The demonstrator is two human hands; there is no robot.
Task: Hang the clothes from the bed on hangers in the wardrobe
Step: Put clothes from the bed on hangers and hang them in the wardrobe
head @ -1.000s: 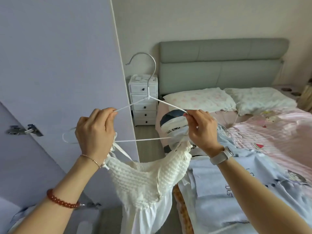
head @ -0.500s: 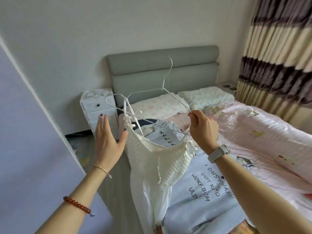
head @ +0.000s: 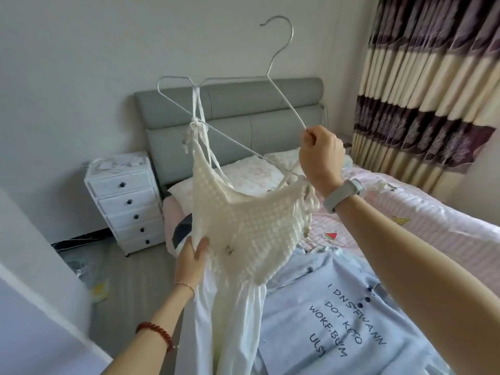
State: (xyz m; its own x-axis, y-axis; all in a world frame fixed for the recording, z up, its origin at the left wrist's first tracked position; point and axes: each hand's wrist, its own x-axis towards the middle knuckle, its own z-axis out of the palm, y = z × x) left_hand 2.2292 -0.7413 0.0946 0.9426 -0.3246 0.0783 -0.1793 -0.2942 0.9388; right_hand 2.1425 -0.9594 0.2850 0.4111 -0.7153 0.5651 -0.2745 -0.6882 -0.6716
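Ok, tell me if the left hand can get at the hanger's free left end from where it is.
Probably yes: the left hand holds the white dress directly below the hanger, and only open air lies between.

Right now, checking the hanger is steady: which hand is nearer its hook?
Right. The right hand grips the hanger arm below the hook; the left hand holds the white dress lower down.

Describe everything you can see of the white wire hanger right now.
The hanger is thin white wire with a bare metal hook pointing up and left. It is held tilted in the air above the bed, its left shoulder higher. The right hand grips its right end. The white dress hangs from it, one strap looped over the left shoulder notch; the left hand holds the dress, not the hanger.
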